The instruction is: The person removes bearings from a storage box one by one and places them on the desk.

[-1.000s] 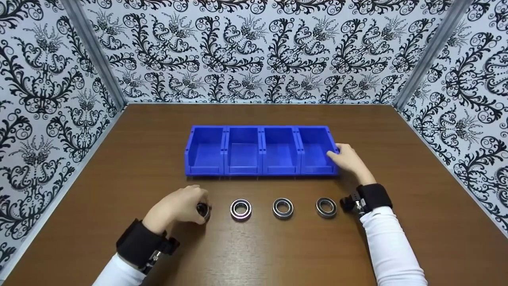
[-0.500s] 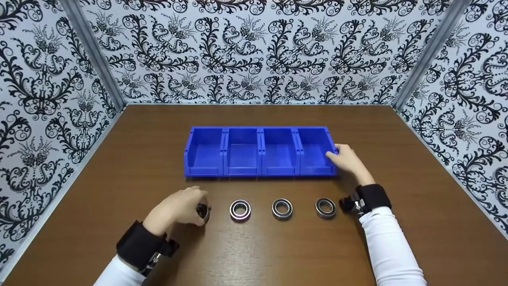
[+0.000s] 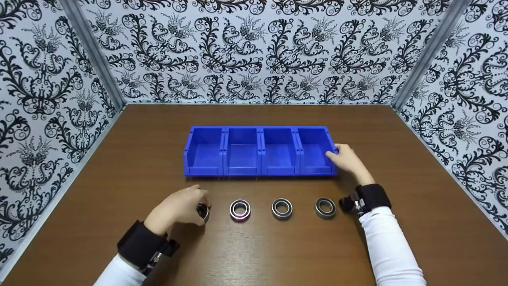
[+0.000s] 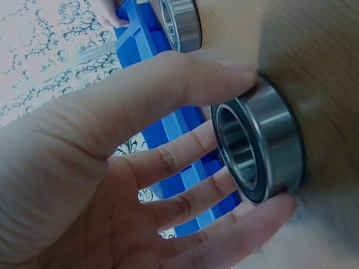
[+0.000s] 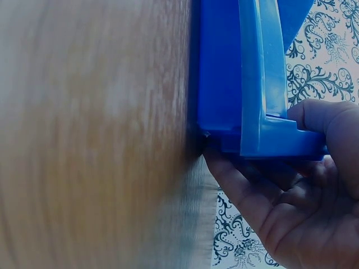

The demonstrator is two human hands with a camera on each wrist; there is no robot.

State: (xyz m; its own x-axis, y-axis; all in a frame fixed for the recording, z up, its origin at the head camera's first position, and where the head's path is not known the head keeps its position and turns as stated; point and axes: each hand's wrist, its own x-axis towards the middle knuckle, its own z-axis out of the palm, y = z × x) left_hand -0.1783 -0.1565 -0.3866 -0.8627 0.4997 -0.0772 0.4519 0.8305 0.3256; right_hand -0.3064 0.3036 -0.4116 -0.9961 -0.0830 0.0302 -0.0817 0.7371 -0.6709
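My left hand (image 3: pixel 180 206) grips a steel ball bearing (image 4: pixel 275 140) at the left end of a row on the table, thumb on one side of its outer ring and fingers on the other. In the head view the hand covers much of that bearing. A blue four-part storage bin (image 3: pixel 243 171) stands behind the row, its compartments showing bare blue floors. My right hand (image 3: pixel 347 159) holds the bin's right side wall, the thumb over the top edge and the fingers against the outer face, as the right wrist view shows.
Three more bearings lie flat in the row: one (image 3: pixel 240 210) nearest the left hand, a middle one (image 3: pixel 282 208) and one (image 3: pixel 325 207) close to the right wrist strap. Patterned walls (image 3: pixel 254 51) enclose the brown table (image 3: pixel 254 254) at the back and sides.
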